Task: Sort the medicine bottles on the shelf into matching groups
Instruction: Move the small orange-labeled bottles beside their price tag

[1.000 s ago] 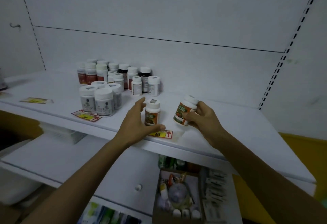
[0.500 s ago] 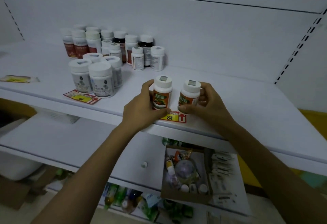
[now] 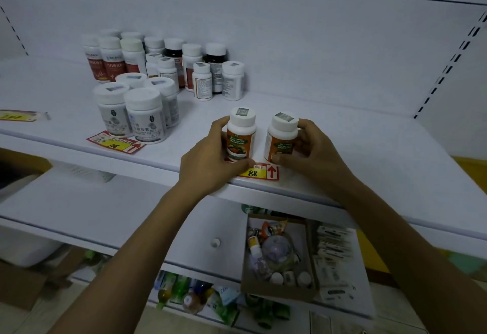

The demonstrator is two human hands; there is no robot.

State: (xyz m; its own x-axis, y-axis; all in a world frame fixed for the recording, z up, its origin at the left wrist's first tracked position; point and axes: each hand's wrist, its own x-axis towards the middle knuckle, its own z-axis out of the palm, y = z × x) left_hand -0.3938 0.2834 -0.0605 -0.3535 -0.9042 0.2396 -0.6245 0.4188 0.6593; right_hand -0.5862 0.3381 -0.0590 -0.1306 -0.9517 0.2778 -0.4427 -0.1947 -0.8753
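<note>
Bearing shelf: white and wide, carrying every bottle; its front edge runs under both wrists.
Bottle crowd: many white-capped bottles standing well apart from the fingers, up and to the left of the left hand.
Cardboard box: on a lower shelf, beneath the right hand, holding small items.
Left hand: fingers curled round the left orange bottle, thumb at its base.
Right hand: fingers wrapped round the right orange bottle.
Pair: both stand on the shelf between the two hands, near each other, not touching.
Price tag: yellow, marked 88, just below both thumbs.
</note>
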